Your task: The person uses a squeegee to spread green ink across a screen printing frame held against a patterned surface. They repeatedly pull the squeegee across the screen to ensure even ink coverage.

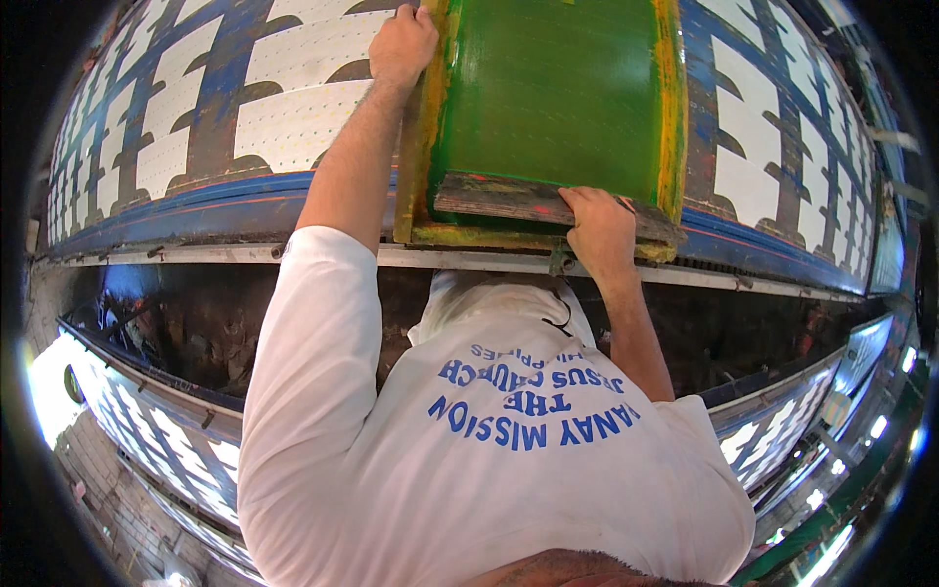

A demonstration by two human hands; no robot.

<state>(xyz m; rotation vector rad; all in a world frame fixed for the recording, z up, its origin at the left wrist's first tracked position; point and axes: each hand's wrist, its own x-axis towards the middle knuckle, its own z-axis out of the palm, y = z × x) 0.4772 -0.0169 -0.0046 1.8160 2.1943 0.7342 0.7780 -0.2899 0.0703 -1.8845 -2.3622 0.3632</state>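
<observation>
A green printing screen (558, 98) in a paint-stained yellow frame (668, 88) lies on the long table in front of me. My left hand (401, 47) is closed on the upper part of the frame's left edge. My right hand (601, 235) grips a long, dark, worn wooden squeegee (489, 196), which lies crosswise at the near end of the green mesh, inside the frame. Its fingers wrap over the bar, right of the middle. The screen hides the part of the table beneath it.
The blue table (201, 191) holds rows of white cut panels (745, 147) on both sides of the screen. A metal rail (171, 254) runs along its near edge, above a dark gap. More long tables with white panels (156, 430) stand low on either side of my body.
</observation>
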